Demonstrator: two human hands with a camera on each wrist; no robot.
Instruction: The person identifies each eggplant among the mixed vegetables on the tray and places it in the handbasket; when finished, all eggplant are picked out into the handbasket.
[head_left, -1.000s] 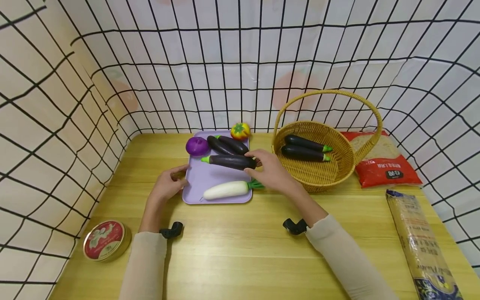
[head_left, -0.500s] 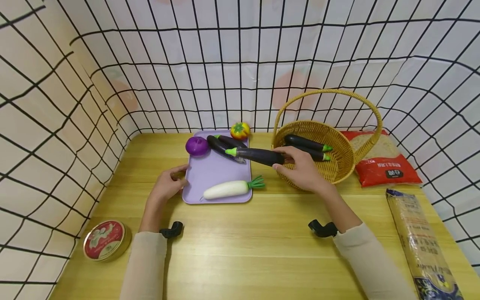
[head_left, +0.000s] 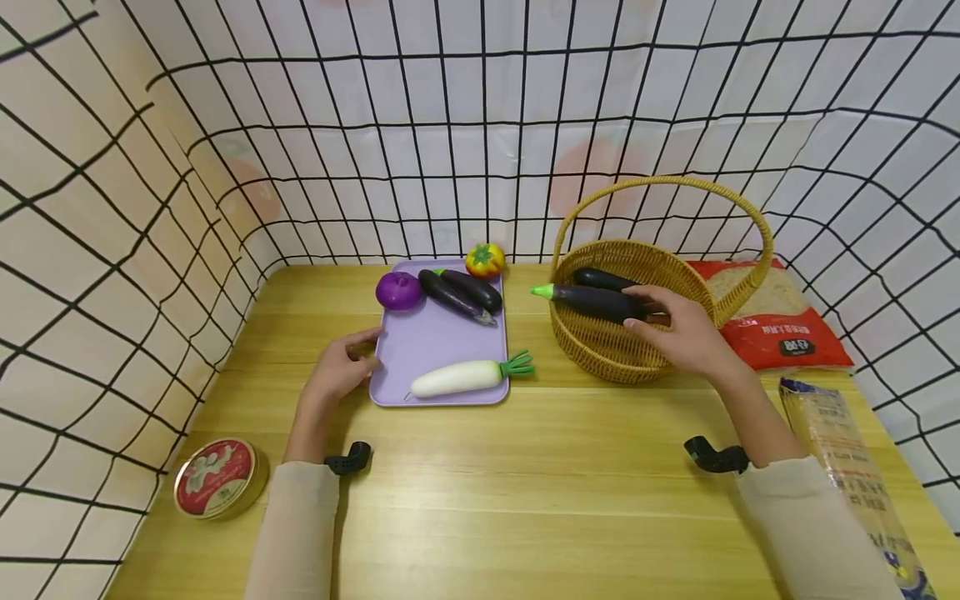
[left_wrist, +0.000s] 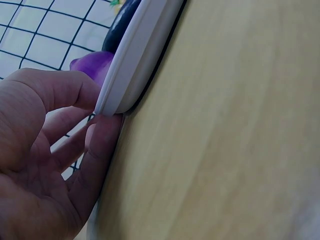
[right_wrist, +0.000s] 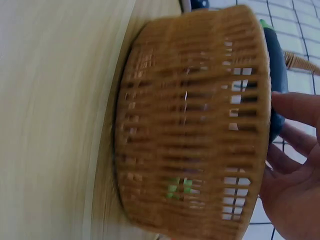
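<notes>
My right hand (head_left: 684, 332) grips the blunt end of a dark eggplant (head_left: 588, 302), holding it level over the wicker basket (head_left: 609, 360), its green stem pointing left. Another eggplant (head_left: 600, 278) shows inside the basket; what lies beneath the held one is hidden. In the right wrist view, the eggplant (right_wrist: 276, 65) sits at the basket's rim. My left hand (head_left: 341, 368) pinches the left edge of a lilac tray (head_left: 438, 343) between thumb and fingers. On the tray are two eggplants (head_left: 453, 297), a purple onion (head_left: 399, 292) and a white radish (head_left: 457, 379) with green leaves.
A red-yellow tomato-like vegetable (head_left: 485, 261) sits at the tray's far right corner. Right of the basket lies a red bag (head_left: 787, 337), with a long clear packet (head_left: 855, 467) nearer. A round red tin (head_left: 219, 479) stands front left. Black wire grid (head_left: 517, 150) encloses the table.
My right hand has lifted the eggplant off the tray area and carried it right, over the basket. My left hand stays at the tray's edge.
</notes>
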